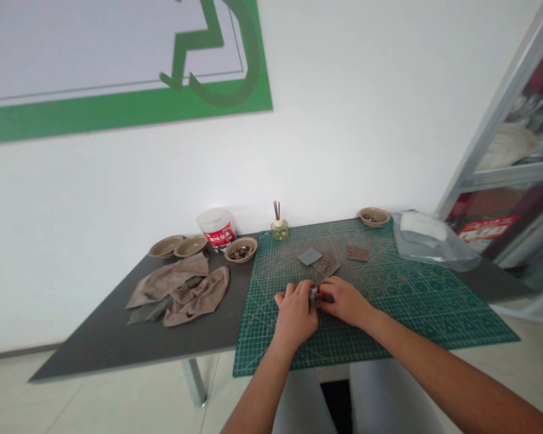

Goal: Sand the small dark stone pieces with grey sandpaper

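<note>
Over the green cutting mat (271, 337), my left hand (296, 310) and my right hand (344, 300) meet with bent fingers. Between their fingertips is a small grey, shiny-looking piece (314, 294), mostly covered and too small to name. Dark material also shows under my right fingers, its kind unclear. Just beyond the hands lie a grey-green square (310, 256) and a brown square (326, 265) that overlap, both like sandpaper. Another brown square (357, 253) with handwritten marks rests a little to the right.
Left of the mat are crumpled brown cloths (196, 298), two bowls (166, 246) (190, 246), a bowl of small stones (241, 249) and a white tub (217, 229). A reed diffuser (279, 229), another bowl (374, 217) and a plastic bag (434, 244) stand along the back.
</note>
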`<action>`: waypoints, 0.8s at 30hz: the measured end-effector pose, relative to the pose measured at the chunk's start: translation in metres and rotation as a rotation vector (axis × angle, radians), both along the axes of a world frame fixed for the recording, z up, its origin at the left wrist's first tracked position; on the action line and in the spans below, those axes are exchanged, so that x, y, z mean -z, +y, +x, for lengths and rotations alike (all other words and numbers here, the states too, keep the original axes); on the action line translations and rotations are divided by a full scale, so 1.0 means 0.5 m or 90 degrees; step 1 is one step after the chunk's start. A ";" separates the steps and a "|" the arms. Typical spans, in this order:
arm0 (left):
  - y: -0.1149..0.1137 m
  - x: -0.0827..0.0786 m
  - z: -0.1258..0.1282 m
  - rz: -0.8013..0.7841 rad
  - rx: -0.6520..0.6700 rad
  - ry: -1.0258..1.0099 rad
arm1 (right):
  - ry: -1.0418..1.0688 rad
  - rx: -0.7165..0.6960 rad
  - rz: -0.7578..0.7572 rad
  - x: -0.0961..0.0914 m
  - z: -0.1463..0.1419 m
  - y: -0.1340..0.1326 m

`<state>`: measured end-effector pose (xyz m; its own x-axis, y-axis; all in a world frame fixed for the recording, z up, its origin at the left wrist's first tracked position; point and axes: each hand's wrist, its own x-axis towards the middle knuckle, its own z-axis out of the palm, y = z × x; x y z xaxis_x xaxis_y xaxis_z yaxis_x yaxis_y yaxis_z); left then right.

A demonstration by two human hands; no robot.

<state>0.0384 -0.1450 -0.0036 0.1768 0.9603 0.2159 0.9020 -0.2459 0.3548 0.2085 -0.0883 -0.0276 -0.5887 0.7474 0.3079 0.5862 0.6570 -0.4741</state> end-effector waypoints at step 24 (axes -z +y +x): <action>-0.002 0.001 0.000 0.012 0.011 -0.001 | -0.026 0.021 0.062 0.000 0.004 -0.007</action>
<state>0.0383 -0.1458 -0.0041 0.1925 0.9529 0.2345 0.8970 -0.2678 0.3518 0.2105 -0.0917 -0.0277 -0.5779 0.7341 0.3565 0.6257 0.6790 -0.3840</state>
